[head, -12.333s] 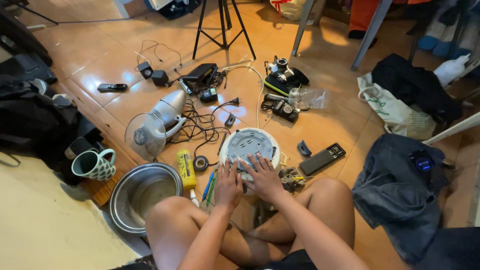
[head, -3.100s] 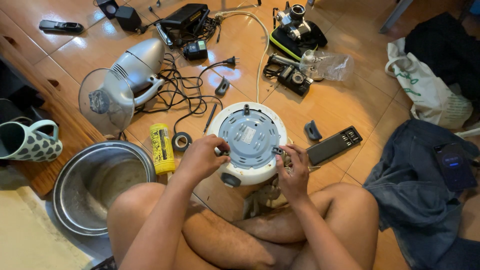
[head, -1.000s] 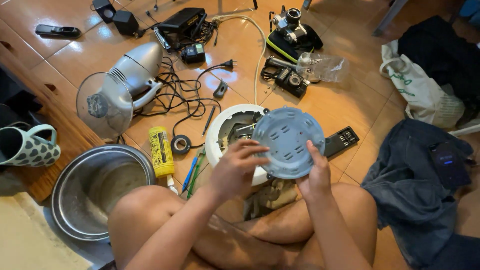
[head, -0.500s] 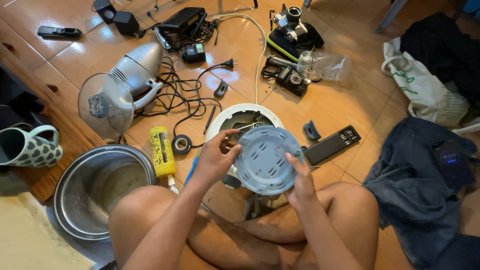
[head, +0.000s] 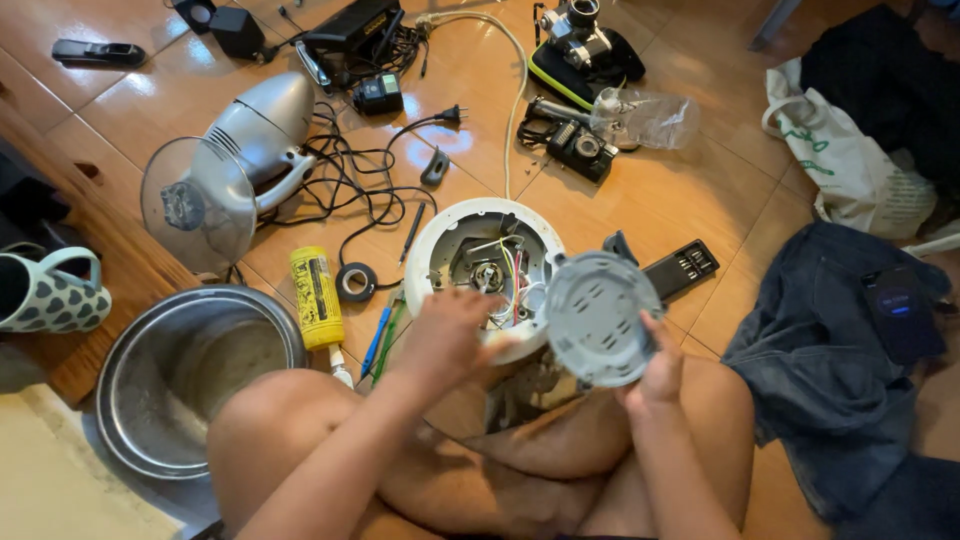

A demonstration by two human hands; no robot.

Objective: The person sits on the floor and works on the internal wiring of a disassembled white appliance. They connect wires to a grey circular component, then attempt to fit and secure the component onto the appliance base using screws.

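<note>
A: Where is the round grey base cover held, and how?

B: It is gripped by the right hand at its lower right edge, fingers closed around the rim. It is held tilted, lifted clear of the white appliance body and just to the right of it. Judging by that position, the cover is being kept out of the way so that the interior is exposed.

A: What is done with the left hand?

B: It is laid on the near rim of the appliance body, fingers curled over the edge. How tightly the rim is gripped cannot be told. The body appears to be steadied on the floor between the knees by that contact.

A: What is exposed inside?

B: Coloured wires and metal fittings are seen just beyond the left hand's fingertips.

A: What lies further out?

B: Left of the left hand, blue and green pens, a yellow tube and a roll of black tape are laid within reach. Further left, a steel pot is placed. Beyond it, a grey fan with tangled black cords is found. Past the right hand, a black flat case is set, and to its right a heap of blue denim.
</note>
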